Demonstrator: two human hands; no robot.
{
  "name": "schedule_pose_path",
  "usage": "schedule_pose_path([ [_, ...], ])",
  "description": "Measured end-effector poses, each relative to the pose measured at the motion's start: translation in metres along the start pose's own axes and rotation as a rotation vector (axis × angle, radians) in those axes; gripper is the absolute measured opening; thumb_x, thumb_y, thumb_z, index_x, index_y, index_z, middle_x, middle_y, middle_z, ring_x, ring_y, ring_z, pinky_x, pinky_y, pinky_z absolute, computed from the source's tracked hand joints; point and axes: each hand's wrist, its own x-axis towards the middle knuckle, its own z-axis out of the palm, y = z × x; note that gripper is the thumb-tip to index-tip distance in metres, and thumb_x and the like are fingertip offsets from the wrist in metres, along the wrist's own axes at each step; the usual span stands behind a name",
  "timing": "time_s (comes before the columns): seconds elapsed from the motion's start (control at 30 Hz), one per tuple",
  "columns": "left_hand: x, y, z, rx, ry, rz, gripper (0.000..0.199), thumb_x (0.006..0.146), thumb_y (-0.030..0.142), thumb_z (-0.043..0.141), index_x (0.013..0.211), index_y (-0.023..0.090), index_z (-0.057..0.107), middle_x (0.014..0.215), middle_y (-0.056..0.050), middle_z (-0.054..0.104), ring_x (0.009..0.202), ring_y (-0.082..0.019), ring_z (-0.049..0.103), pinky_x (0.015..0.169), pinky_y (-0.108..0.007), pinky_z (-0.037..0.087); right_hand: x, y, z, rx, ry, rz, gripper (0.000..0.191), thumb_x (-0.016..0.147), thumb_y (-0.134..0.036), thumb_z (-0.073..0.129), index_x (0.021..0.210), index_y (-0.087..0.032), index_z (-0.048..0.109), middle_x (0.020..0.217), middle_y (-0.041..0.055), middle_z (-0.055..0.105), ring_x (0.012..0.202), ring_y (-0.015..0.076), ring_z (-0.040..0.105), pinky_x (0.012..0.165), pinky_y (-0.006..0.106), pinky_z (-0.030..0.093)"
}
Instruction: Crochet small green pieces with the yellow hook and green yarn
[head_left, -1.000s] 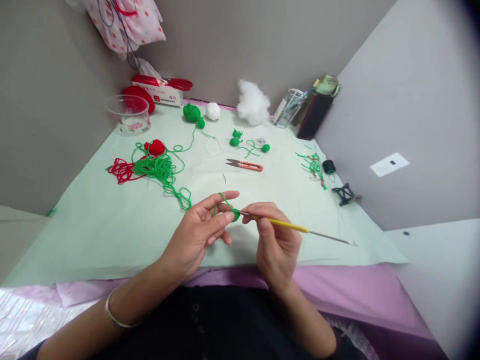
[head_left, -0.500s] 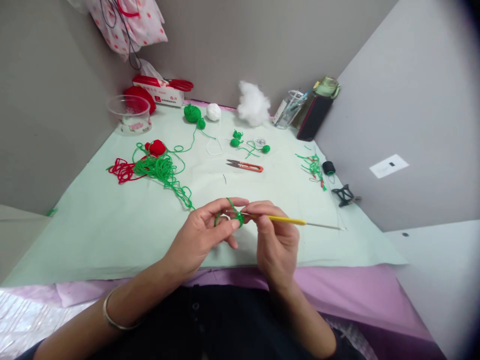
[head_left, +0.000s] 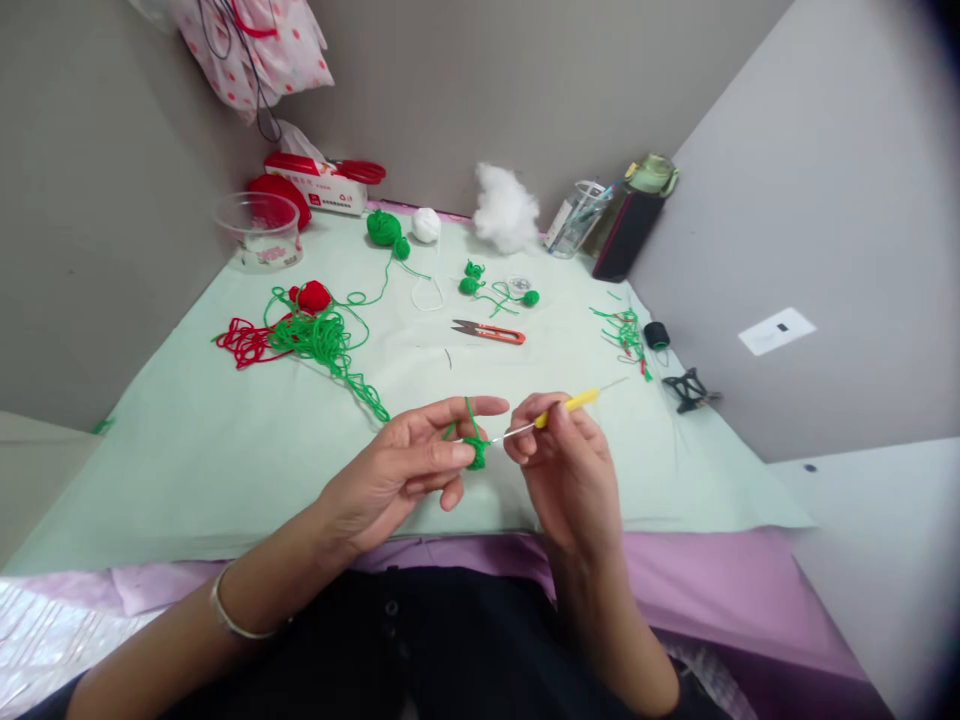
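A small green crochet piece is pinched between the thumb and fingers of my left hand. Green yarn runs up from it over my outstretched left index finger. My right hand grips a crochet hook by its yellow handle, and the metal tip points left and down at the edge of the green piece. Whether the tip is in a loop is too small to tell. From the left, a tangle of green yarn trails toward my left hand.
Orange thread snips lie beyond my hands. Behind them are small green crocheted balls, white stuffing and a green yarn ball. Yarn scraps, a black thread spool and a bottle are at right; a clear tub stands at left.
My right hand has moved right and turned, tilting the hook so its handle end points up. The hook tip has drawn back from over my left fingers to the green piece's right edge.
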Motion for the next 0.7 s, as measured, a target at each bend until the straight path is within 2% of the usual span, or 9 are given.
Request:
schedule_pose_path([
  [0.1,0.001,-0.003,0.002,0.054,0.089,0.09,0.037,0.081,0.02,0.088,0.118,0.026,0.084,0.088,0.002,0.061,0.056,-0.003,0.049,0.053,-0.016,0.048,0.0,0.002,0.0,0.081,-0.056,0.048,0.018,0.098,-0.038,0.071,0.089,-0.023,0.075,0.078,0.0004,0.068,0.059,0.0112,0.057,0.054,0.025,0.051],
  [0.2,0.001,-0.006,0.006,0.174,0.176,0.202,0.039,0.081,0.021,0.089,0.119,0.029,0.084,0.083,0.002,0.064,0.069,-0.009,0.061,0.065,-0.019,0.053,-0.006,0.006,0.003,-0.057,-0.07,-0.083,0.013,0.1,-0.034,0.07,0.1,-0.026,0.08,0.091,0.0031,0.076,0.072,0.0143,0.067,0.062,0.028,0.056],
  [0.33,0.002,-0.01,0.008,0.236,0.254,0.251,0.032,0.084,0.029,0.089,0.116,0.029,0.085,0.084,0.002,0.066,0.073,-0.01,0.061,0.071,-0.02,0.054,-0.016,0.012,0.011,-0.444,-0.033,-0.395,0.025,0.104,-0.018,0.062,0.116,-0.03,0.08,0.103,0.0046,0.079,0.091,0.0186,0.073,0.077,0.034,0.062],
  [0.4,0.004,-0.011,0.009,0.206,0.315,0.257,0.037,0.083,0.031,0.09,0.119,0.028,0.084,0.086,0.002,0.067,0.072,-0.009,0.059,0.069,-0.019,0.053,-0.02,0.016,0.013,-0.62,-0.021,-0.556,0.032,0.102,-0.012,0.062,0.123,-0.031,0.078,0.107,0.0057,0.079,0.097,0.0202,0.074,0.079,0.035,0.063],
  [0.5,0.006,-0.011,0.007,0.077,0.304,0.168,0.044,0.082,0.03,0.091,0.125,0.024,0.082,0.082,0.003,0.067,0.06,-0.005,0.048,0.069,-0.02,0.052,-0.021,0.02,0.012,-0.835,-0.003,-0.758,0.041,0.097,-0.007,0.068,0.13,-0.031,0.076,0.119,0.0088,0.076,0.103,0.0222,0.074,0.08,0.036,0.065],
  [0.53,0.007,-0.01,0.005,0.026,0.279,0.119,0.042,0.082,0.029,0.091,0.123,0.022,0.082,0.076,0.005,0.063,0.054,-0.003,0.041,0.07,-0.02,0.053,-0.02,0.019,0.01,-0.849,-0.001,-0.77,0.041,0.097,-0.007,0.068,0.129,-0.03,0.076,0.119,0.0088,0.076,0.102,0.0221,0.074,0.08,0.036,0.065],
  [0.6,0.008,-0.007,0.002,-0.041,0.245,0.048,0.036,0.082,0.027,0.091,0.116,0.019,0.085,0.067,0.008,0.055,0.049,0.0,0.03,0.073,-0.022,0.055,-0.017,0.016,0.008,-0.752,0.018,-0.677,0.034,0.099,-0.008,0.064,0.123,-0.029,0.077,0.109,0.0068,0.077,0.094,0.02,0.074,0.078,0.035,0.063],
  [0.63,0.009,-0.006,0.001,-0.049,0.245,0.047,0.034,0.081,0.025,0.091,0.114,0.019,0.086,0.067,0.008,0.054,0.049,0.0,0.031,0.076,-0.023,0.056,-0.015,0.014,0.007,-0.654,0.035,-0.596,0.03,0.101,-0.01,0.061,0.118,-0.028,0.078,0.101,0.0052,0.076,0.086,0.0181,0.073,0.075,0.034,0.062],
  [0.7,0.01,-0.005,0.002,-0.025,0.278,0.123,0.035,0.08,0.02,0.091,0.114,0.022,0.086,0.074,0.006,0.059,0.059,-0.003,0.047,0.081,-0.023,0.056,-0.012,0.012,0.008,-0.475,0.059,-0.448,0.026,0.105,-0.015,0.055,0.11,-0.026,0.078,0.09,0.0028,0.073,0.072,0.0151,0.068,0.066,0.032,0.059],
])
